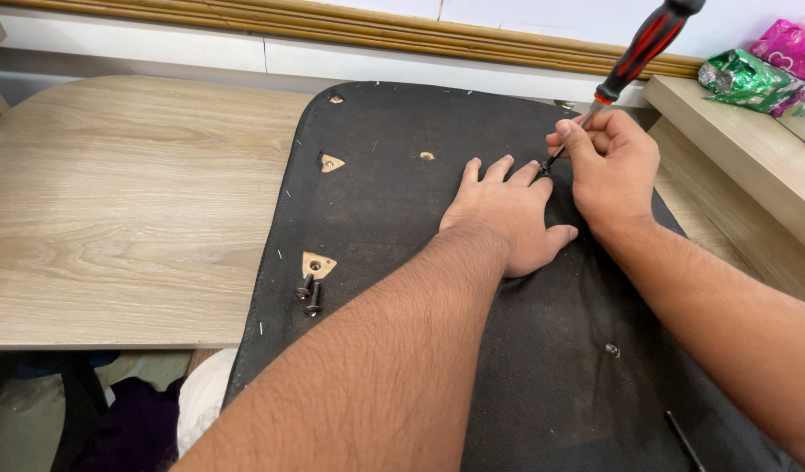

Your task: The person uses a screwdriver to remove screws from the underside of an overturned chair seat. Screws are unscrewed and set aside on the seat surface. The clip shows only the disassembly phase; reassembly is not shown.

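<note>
Black fabric panel (394,218) on pale wooden table (123,201), left hand (507,218) flat, right hand (612,162) gripping screwdriver (638,52).

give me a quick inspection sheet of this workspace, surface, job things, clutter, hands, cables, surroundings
surface: light wood table, with a black fabric-covered panel lying flat on it and overhanging the near edge
job's things: red and black screwdriver with its tip at a screw spot on the panel; two loose dark bolts beside a triangular cutout
clutter: a thin dark rod on the panel's near right corner
grippers: left hand pressed flat on the panel; right hand pinching the screwdriver shaft near the tip
cables: nothing seen
surroundings: wooden shelf at right holding shiny green and pink packets; cloth under the table
</note>
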